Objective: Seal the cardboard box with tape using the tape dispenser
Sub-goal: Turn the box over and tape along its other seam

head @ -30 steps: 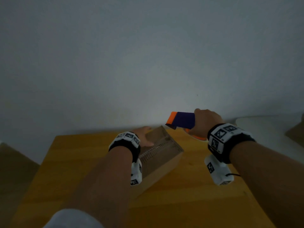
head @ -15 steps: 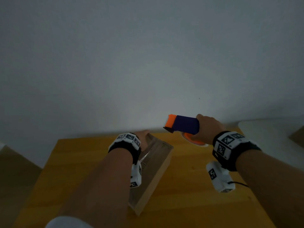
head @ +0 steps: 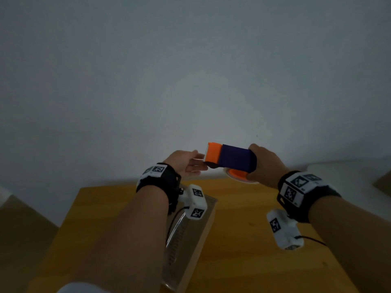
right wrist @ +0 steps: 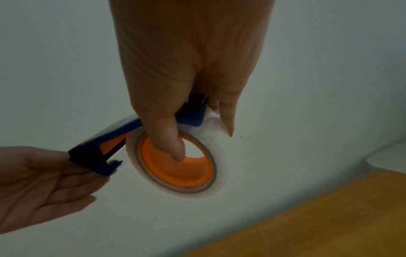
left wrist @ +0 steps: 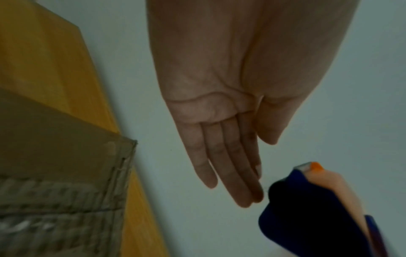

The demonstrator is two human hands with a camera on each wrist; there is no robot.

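Note:
A blue and orange tape dispenser (head: 237, 158) with a clear tape roll (right wrist: 175, 175) hangs in the air above the table's far edge. My right hand (head: 261, 163) grips it, thumb hooked through the orange core (right wrist: 180, 167), other fingers over the blue frame. My left hand (head: 198, 166) reaches in from the left with straight fingers (left wrist: 232, 173), whose tips touch the dispenser's front end (right wrist: 92, 160). The cardboard box (head: 190, 240) lies on the table under my left forearm, with tape along its top; neither hand touches it.
The yellow wooden table (head: 243, 261) runs to a plain pale wall (head: 190, 81) at the back. A white surface (head: 349, 176) adjoins the table's far right corner. Brown cardboard shapes (head: 19, 240) stand low on the left.
My left hand has let go of the box and risen to the dispenser's front end. The box, turned lengthwise, now lies below my left forearm. The dispenser has tilted slightly upward.

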